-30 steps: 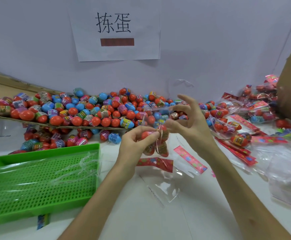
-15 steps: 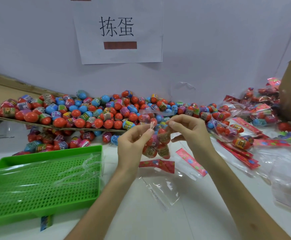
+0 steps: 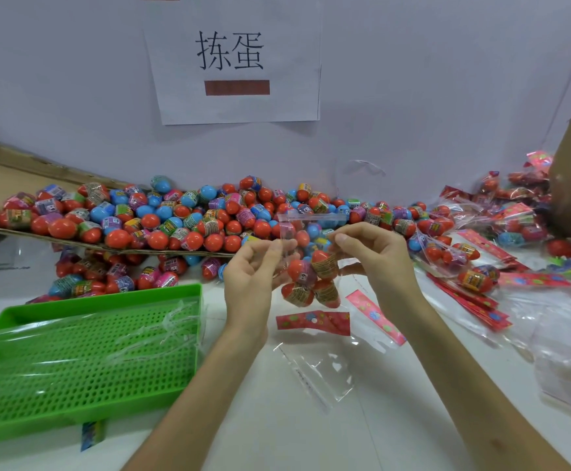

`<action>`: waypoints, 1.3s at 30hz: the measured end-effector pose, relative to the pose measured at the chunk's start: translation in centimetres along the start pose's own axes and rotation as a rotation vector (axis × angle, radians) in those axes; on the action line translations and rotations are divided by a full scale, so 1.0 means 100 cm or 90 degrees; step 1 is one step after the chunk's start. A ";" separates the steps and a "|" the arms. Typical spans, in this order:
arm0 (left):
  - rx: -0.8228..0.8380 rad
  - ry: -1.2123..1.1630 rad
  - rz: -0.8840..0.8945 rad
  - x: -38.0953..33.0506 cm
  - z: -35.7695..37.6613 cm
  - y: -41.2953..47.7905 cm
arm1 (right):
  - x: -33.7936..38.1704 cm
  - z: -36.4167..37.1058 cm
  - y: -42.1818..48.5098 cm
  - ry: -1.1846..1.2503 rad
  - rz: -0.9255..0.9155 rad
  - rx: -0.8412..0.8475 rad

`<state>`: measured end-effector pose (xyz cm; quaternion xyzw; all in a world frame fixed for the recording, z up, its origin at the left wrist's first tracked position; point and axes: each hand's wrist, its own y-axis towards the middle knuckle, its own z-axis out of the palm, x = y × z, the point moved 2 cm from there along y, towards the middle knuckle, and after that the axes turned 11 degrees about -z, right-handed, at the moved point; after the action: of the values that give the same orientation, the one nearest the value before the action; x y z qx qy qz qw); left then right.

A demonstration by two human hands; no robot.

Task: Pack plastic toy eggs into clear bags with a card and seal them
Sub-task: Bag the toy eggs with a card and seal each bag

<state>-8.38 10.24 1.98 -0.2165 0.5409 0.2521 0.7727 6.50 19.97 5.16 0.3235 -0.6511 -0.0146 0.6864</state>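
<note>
The small clear plastic bag [image 3: 311,219] hangs above the white table [image 3: 277,419] with its cluster of red-topped plastic toy eggs [image 3: 311,283] sunk to the bottom, probably so their weight leaves the mouth flat and free. The left hand [image 3: 251,277] and right hand [image 3: 375,256] each pinch an upper edge between thumb and forefinger. The other fingers are loosely curled. The red patterned card [image 3: 313,322] lies just beneath the bag, within easy reach and apparently yet to go in before sealing.

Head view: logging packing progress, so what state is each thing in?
clear bag: held up, eggs inside, top flap upright.
left hand: pinches the bag's left side.
right hand: pinches the bag's right side.
red card: flat on table.
green tray: clear plastic lying in it.
</note>
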 end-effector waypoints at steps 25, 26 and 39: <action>0.044 0.056 0.045 0.008 0.007 -0.004 | -0.006 0.003 -0.005 -0.240 -0.120 -0.121; 0.056 0.075 0.050 0.009 0.009 -0.005 | -0.004 0.004 -0.006 -0.306 -0.183 -0.129; 0.070 0.274 0.247 0.009 0.017 -0.022 | 0.007 0.020 -0.017 -0.313 -0.416 -0.023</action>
<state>-5.47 9.69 1.79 -0.1150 0.7367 0.3138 0.5879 5.45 17.51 4.87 0.4886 -0.6580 -0.3201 0.4752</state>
